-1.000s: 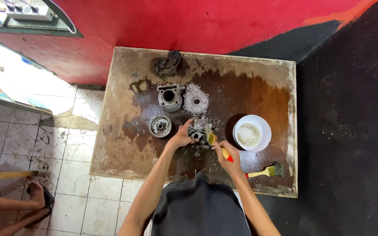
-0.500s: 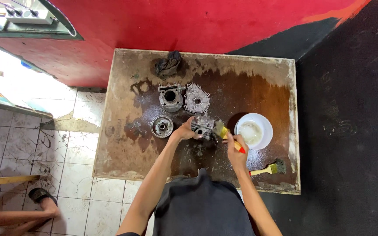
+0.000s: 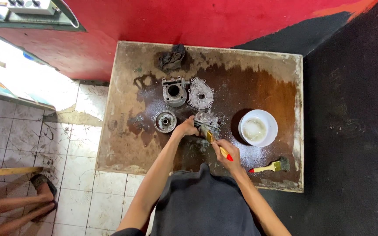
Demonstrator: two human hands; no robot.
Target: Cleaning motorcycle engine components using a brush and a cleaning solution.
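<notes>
1. Seen from above, I watch my left hand (image 3: 186,128) grip the left side of a grey metal engine part (image 3: 206,120) that sits near the middle of a wet, stained wooden table (image 3: 123,144).
2. My right hand (image 3: 225,150) has its fingers pressed together around a yellow-handled brush with a red tip (image 3: 217,146), the bristle end resting against the near edge of the engine part.
3. A white bowl (image 3: 258,128) of cloudy liquid stands just to the right of the part, apart from it.
4. A second brush (image 3: 271,167), yellow with a red end and dark bristles, lies on the table near the right front corner, clear of both hands.
5. Left of my left hand lies a round metal piece (image 3: 165,121); behind it stand a cylinder block (image 3: 174,91) and a flat metal cover (image 3: 201,93), side by side.
6. A dark rag (image 3: 172,57) is bunched at the far edge of the table, by the red wall (image 3: 189,19).
7. At lower left, another person's foot in a sandal (image 3: 43,188) rests on the tiled floor (image 3: 18,131).
</notes>
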